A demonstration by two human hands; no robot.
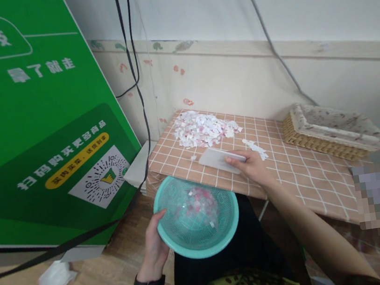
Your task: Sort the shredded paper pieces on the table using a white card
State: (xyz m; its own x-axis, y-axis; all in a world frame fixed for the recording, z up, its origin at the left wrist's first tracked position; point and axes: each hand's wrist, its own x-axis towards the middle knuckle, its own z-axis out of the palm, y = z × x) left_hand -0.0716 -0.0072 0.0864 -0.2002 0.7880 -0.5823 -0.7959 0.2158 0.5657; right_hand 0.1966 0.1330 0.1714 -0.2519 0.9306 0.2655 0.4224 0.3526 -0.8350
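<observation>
My left hand (pixel 156 242) grips the left rim of a teal plastic colander (pixel 205 252), held just below the table's front edge. Inside lie some white and pink scraps (pixel 200 204), looking like bits of paper, partly in what seems to be clear plastic. My right hand (pixel 252 165) is closed on a flat white card (pixel 219 159), which lies low over the table near its front edge. Just behind the card is a heap of white and pinkish paper scraps (pixel 200 129). A few more white scraps (pixel 255 147) lie beside my right hand.
A checked brown cloth covers the table (pixel 308 175). A lined wicker basket (pixel 333 129) stands at its right. To the left rises a green sign cabinet (pixel 41 116), with a black strap (pixel 142 106) hanging nearby. A white plastic bag (pixel 55 280) lies on the floor.
</observation>
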